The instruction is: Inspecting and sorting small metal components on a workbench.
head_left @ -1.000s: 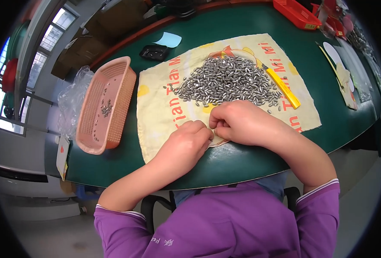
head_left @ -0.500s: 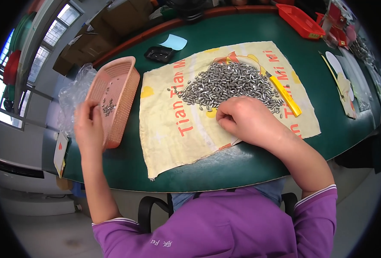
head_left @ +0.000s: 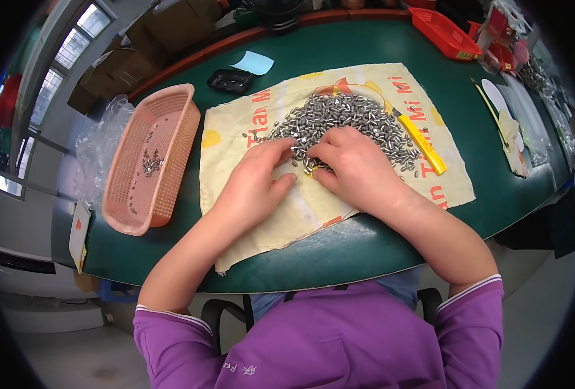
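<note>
A heap of small silvery metal pieces (head_left: 339,110), oval like beads, lies on a cream printed cloth (head_left: 248,233). My left hand (head_left: 255,178) is at the heap's near left edge, its thumb apart from the fingers and nothing visible between them. Close beside it, my right hand (head_left: 359,165) reaches over the near edge with bent fingers; a gap shows between thumb and forefinger. Its fingertips touch or almost touch the pieces. To the left stands a pink perforated plastic basket (head_left: 182,139) with a small cluster of the same pieces on its bottom.
A yellow utility knife (head_left: 423,146) lies right of the heap. Behind the cloth are a black tray (head_left: 230,81) and a pale blue sheet (head_left: 255,63). A red basket (head_left: 444,35) stands at the far right. Clear plastic (head_left: 96,162) lies left of the pink basket on the green table (head_left: 339,253).
My left hand has moved right, from over the pink basket to the heap's near edge. My right hand has shifted slightly left and farther over the heap, its fingers less curled.
</note>
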The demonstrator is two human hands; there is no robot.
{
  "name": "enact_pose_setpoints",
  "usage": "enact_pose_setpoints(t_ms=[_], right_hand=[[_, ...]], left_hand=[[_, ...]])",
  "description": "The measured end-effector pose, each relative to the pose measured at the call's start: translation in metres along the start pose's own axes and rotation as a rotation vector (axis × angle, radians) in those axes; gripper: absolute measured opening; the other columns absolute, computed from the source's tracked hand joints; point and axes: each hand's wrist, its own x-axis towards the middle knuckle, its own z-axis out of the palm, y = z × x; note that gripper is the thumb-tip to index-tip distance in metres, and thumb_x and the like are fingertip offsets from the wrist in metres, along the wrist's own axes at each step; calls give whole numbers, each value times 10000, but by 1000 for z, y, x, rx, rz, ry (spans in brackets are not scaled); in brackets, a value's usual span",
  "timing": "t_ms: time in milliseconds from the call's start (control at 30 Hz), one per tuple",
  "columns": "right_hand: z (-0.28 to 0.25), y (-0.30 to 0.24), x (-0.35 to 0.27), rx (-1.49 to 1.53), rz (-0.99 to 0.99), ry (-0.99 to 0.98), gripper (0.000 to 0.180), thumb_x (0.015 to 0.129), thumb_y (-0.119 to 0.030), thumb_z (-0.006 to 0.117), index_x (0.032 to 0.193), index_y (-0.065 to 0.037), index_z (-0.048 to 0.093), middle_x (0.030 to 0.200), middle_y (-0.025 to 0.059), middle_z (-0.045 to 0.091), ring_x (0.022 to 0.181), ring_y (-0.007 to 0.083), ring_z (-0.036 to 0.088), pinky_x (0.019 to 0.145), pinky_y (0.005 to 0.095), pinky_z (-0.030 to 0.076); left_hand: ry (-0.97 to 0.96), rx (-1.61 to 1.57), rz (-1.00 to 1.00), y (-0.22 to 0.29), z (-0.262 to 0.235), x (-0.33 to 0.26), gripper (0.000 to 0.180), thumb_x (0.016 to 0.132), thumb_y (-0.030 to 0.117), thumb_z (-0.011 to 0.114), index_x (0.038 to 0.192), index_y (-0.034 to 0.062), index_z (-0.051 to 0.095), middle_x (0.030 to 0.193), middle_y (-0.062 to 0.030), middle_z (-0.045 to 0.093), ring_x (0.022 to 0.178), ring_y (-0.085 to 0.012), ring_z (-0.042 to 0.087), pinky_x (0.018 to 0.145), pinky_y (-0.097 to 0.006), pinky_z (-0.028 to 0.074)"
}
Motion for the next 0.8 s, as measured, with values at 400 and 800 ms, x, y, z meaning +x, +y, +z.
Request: enact_pose_setpoints(t_ms=[400,800], right_hand=[[-7,-14,-8,296,-103,-120,208,792,-80,752,999,-68,730,978,95,661,981,309,628,872,424,525],[-11,-24,-14,259,-111,-165,161,762,-115,791,899,-99,708,877,57,625,902,276,629,770,414,528]], left_hand=[[-112,-239,-94,10,5,-29,569,814,14,746,1347,25,547,1107,-111,590,1034,-255,595,913,-348,524],[2,-114,155,-9,11,-40,294,772,53,803,1021,44,647,1084,-114,579,1049,-322,589,911,-411,496]])
